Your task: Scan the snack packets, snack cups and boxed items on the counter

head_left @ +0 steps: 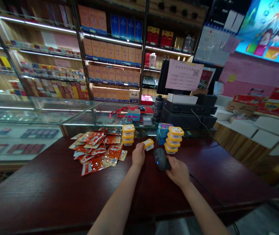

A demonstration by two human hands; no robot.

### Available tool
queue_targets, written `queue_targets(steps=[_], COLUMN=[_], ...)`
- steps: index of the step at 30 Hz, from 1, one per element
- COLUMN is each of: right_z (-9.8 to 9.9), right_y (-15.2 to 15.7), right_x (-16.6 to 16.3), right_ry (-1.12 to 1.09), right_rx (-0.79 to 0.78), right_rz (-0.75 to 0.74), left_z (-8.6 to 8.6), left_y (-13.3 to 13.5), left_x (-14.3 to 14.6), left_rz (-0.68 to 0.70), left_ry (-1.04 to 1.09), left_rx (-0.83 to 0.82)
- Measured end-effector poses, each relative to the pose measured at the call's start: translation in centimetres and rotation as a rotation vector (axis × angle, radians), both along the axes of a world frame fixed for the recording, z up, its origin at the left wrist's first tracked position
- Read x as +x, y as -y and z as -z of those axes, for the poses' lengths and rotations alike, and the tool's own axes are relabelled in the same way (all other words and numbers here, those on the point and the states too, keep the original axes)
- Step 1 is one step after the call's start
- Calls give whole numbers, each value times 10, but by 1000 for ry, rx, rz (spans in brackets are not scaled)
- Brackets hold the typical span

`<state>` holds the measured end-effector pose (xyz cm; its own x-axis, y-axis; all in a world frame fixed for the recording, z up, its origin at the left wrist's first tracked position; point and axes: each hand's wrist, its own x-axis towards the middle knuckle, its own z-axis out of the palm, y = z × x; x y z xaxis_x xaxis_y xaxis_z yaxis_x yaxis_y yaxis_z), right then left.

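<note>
My left hand [138, 155] pinches a small clear tub with a yellow lid [148, 144], tilted so that its label side shows. A black barcode scanner [161, 159] with a blue light is gripped in my right hand [178, 171], its head pointing left and forward toward the tub. Left of the held tub stands a stack of yellow-lidded tubs [128, 135]. Another such stack [173, 141] rises just beyond the scanner, beside some blue packs [163, 133]. Several orange-red foil packets [100, 148] lie in a loose pile on the left.
All this sits on a dark red wooden counter [56, 192]. Behind it runs a glass display case [80, 116] with a teal box [133, 115] on top. A monitor [162, 76] with a pink notice stands at back right. The scanner's cable [204, 187] trails right.
</note>
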<state>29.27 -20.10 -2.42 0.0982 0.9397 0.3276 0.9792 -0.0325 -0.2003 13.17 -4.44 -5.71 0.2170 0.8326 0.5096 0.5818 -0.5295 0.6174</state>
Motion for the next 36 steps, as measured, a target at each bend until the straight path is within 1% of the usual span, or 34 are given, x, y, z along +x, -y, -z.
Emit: queue_targets(steps=[5, 8, 10, 12, 14, 16, 18, 20, 23, 28, 33, 36], right_z=[18, 25, 30, 35, 38, 41, 43, 46, 50, 53, 51, 50], right_y=[7, 8, 7, 6, 5, 3, 2, 2, 2, 2, 3, 4], right_x=[3, 6, 8, 10, 10, 11, 11, 13, 15, 17, 16, 17], right_ry=[72, 93, 107, 112, 107, 86, 66, 59, 52, 52, 70, 77], right_rx=[44, 89, 121, 138, 148, 159, 174, 194, 220, 229, 222, 227], right_rz=[-54, -70, -78, -88, -90, -84, -74, -69, -79, -84, -80, -73], left_z=[-1, -13, -29, -52, -78, -101, -117, -125, -124, -110, -101, -92], left_y=[4, 8, 8, 3, -7, -22, -37, -51, -65, -72, -73, -73], left_x=[-5, -14, -24, -37, -52, -68, -82, -92, -98, -101, -108, -109], left_rz=[27, 95, 137, 143, 85, 26, -24, -54, -71, -37, -15, 4], left_ry=[32, -7, -37, -36, -16, -19, -59, -115, -194, -243, -187, -80], left_rx=[39, 116, 203, 291, 356, 388, 405, 396, 372, 360, 364, 360])
